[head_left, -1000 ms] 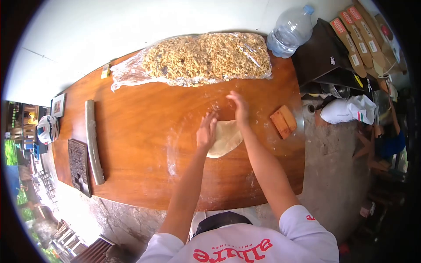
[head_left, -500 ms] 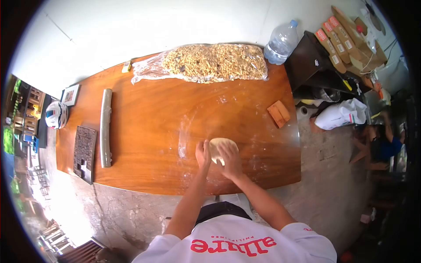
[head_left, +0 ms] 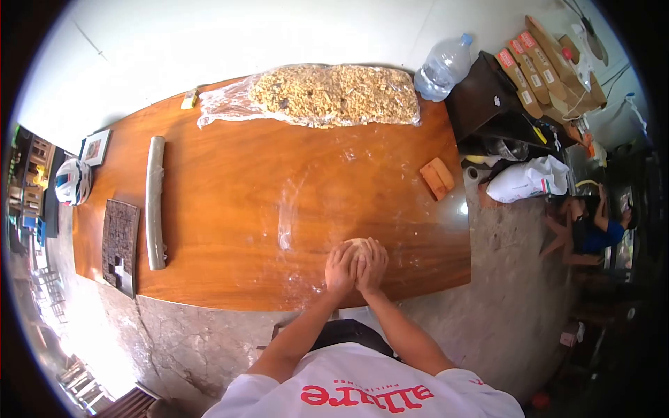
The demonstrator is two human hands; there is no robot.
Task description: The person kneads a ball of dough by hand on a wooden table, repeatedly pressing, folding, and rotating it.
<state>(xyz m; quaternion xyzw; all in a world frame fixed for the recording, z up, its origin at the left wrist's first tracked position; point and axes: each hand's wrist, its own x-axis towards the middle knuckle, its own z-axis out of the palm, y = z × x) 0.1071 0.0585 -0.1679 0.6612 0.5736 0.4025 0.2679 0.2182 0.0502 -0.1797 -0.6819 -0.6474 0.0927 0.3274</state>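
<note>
A pale lump of dough point(head_left: 358, 244) lies on the wooden table point(head_left: 223, 202) close to its front edge. My left hand point(head_left: 341, 267) cups the dough's left side, fingers curved over it. From the right, my right hand point(head_left: 372, 265) presses on it, with the two thumbs side by side in the middle. Only the top of the dough shows between my fingers; the rest is covered. White flour smears point(head_left: 286, 223) mark the wood to the left of my hands.
A long bag of yellowish crumbly pieces point(head_left: 334, 95) lies at the back beside a large water bottle point(head_left: 444, 68). Orange-brown blocks point(head_left: 437, 179) sit at the right. On the left are a long grey roll point(head_left: 155, 202) and a dark textured panel point(head_left: 120, 244). A person point(head_left: 605, 233) is far right.
Both hands have come together over the dough, which was flatter and more exposed before. My right hand has moved from on top of it to its right side. The view has shifted slightly.
</note>
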